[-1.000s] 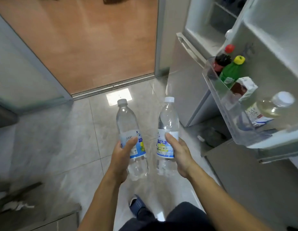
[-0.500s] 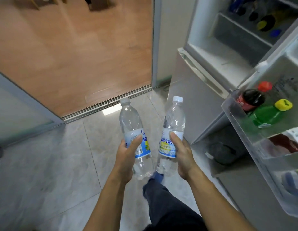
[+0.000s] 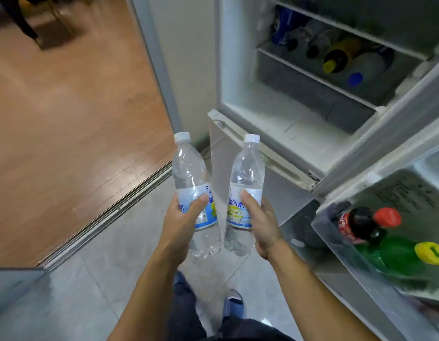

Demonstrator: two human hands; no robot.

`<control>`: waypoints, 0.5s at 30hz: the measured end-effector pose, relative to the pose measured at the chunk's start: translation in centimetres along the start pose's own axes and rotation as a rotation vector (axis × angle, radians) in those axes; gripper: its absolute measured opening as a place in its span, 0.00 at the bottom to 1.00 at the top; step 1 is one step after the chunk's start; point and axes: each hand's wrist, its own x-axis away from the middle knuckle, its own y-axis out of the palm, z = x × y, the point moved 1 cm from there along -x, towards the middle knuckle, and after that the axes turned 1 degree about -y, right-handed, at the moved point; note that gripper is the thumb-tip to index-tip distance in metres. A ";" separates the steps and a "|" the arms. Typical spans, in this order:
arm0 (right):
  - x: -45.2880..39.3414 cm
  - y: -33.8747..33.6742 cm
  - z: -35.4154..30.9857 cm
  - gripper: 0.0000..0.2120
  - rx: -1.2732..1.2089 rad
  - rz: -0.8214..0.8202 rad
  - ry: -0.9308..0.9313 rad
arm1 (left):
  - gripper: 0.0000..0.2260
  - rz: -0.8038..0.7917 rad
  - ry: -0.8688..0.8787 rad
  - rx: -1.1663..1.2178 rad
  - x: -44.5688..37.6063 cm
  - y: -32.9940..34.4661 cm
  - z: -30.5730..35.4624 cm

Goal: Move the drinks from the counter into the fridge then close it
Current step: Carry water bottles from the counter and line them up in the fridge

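Left hand (image 3: 182, 222) wrapped round the label band of a clear plastic water bottle with white cap and blue label (image 3: 192, 193), thumb across the front; bottle upright, tilted slightly left. Right hand (image 3: 264, 223) curled likewise round a second clear plastic water bottle with white cap and yellow-blue label (image 3: 245, 185), also upright. Both bottles held side by side, apart, above the grey tiled floor (image 3: 95, 279), in front of the white fridge (image 3: 282, 124). Fridge door (image 3: 398, 173) open at right. In the clear door bin (image 3: 336, 244): a dark cola bottle with red cap (image 3: 361, 223) beside a green bottle with yellow cap (image 3: 398, 254). On the inner shelf (image 3: 311, 72): several bottles lying down, blurred. Wooden floor (image 3: 66, 119) beyond the sliding-door track (image 3: 110, 212).
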 end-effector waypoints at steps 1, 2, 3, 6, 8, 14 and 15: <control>-1.0 0.0 -0.5 0.10 -0.015 0.043 -0.005 | 0.12 -0.033 0.001 -0.012 -1.8 0.5 0.5; -2.0 0.0 -1.0 0.11 -0.031 0.083 -0.011 | 0.12 -0.065 -0.001 -0.022 -3.5 1.0 1.2; -3.0 0.1 -1.5 0.13 -0.042 0.123 -0.021 | 0.12 -0.101 0.001 -0.033 -5.2 1.5 1.9; -5.8 0.8 -4.0 0.19 -0.073 0.235 -0.081 | 0.16 -0.236 0.013 -0.060 -10.1 3.1 4.9; -7.4 1.8 -6.1 0.15 -0.107 0.326 -0.142 | 0.20 -0.336 0.024 -0.085 -13.0 4.2 7.6; -11.0 5.2 -12.6 0.19 -0.214 0.525 -0.332 | 0.26 -0.607 0.093 -0.078 -18.8 7.5 16.7; -11.4 5.5 -13.5 0.19 -0.214 0.541 -0.356 | 0.27 -0.646 0.095 -0.067 -19.4 8.1 18.1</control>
